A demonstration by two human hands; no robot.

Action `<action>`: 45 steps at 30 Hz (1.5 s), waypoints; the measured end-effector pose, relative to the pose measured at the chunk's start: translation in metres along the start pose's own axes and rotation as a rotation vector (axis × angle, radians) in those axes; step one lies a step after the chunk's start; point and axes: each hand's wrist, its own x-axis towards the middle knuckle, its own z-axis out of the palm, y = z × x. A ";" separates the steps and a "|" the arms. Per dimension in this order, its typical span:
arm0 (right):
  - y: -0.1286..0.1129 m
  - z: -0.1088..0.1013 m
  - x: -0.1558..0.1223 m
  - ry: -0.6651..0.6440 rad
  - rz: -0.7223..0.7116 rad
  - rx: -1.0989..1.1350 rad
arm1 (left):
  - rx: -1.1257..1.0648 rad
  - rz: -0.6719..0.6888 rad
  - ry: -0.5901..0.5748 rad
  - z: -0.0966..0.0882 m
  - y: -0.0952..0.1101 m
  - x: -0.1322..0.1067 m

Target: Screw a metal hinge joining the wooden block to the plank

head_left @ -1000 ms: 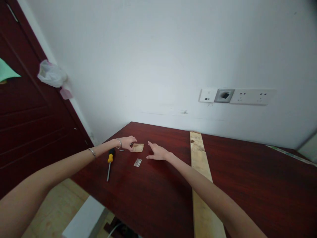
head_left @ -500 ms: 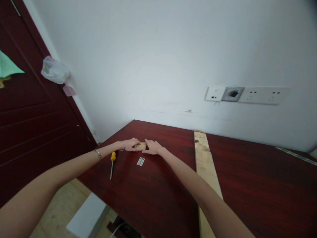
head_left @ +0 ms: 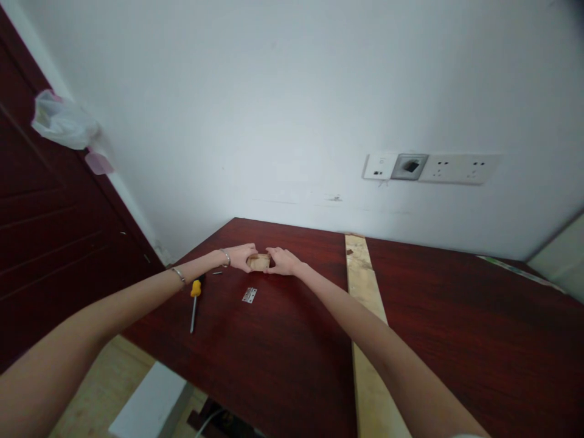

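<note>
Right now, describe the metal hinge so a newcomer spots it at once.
Start at the dark red table, near its far left corner, where the left hand and right hand hold a small wooden block. Just nearer the camera than the block lies the hinge, right of the yellow-handled screwdriver. It is the only flat, silvery plate there.

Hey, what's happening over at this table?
A person has both hands on a small pale wooden block on a dark red wooden table: the left hand grips one end, the right hand the other. A small silver hinge lies just nearer the person, a yellow-handled screwdriver to the left, and a long pale plank runs along the table on the right.
</note>
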 end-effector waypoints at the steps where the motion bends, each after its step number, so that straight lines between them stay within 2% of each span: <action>1: 0.005 -0.007 -0.007 0.013 0.012 -0.001 | -0.001 0.013 0.018 -0.004 0.006 0.006; 7: 0.033 -0.052 -0.072 0.088 0.093 -0.008 | -0.032 0.139 0.105 -0.027 0.053 0.054; 11: 0.042 -0.070 -0.120 0.124 0.193 -0.021 | -0.046 0.240 0.130 -0.032 0.089 0.084; 15: 0.046 -0.072 -0.161 0.150 0.268 0.028 | -0.101 0.318 0.130 -0.024 0.119 0.102; 20: 0.050 -0.058 -0.197 0.179 0.326 0.048 | -0.160 0.360 0.127 -0.002 0.145 0.115; 26: 0.056 -0.043 -0.213 0.222 0.344 0.098 | -0.169 0.347 0.126 0.014 0.154 0.125; 30: 0.066 -0.045 -0.222 0.301 0.343 0.142 | -0.184 0.328 0.107 0.021 0.149 0.126; 34: 0.083 -0.048 -0.235 0.392 0.433 0.126 | -0.202 0.308 0.084 0.025 0.146 0.124; 38: 0.095 -0.041 -0.244 0.384 0.471 0.089 | -0.226 0.320 0.078 0.026 0.150 0.124; 45: 0.102 -0.026 -0.247 0.399 0.483 0.119 | -0.201 0.342 0.094 0.029 0.156 0.129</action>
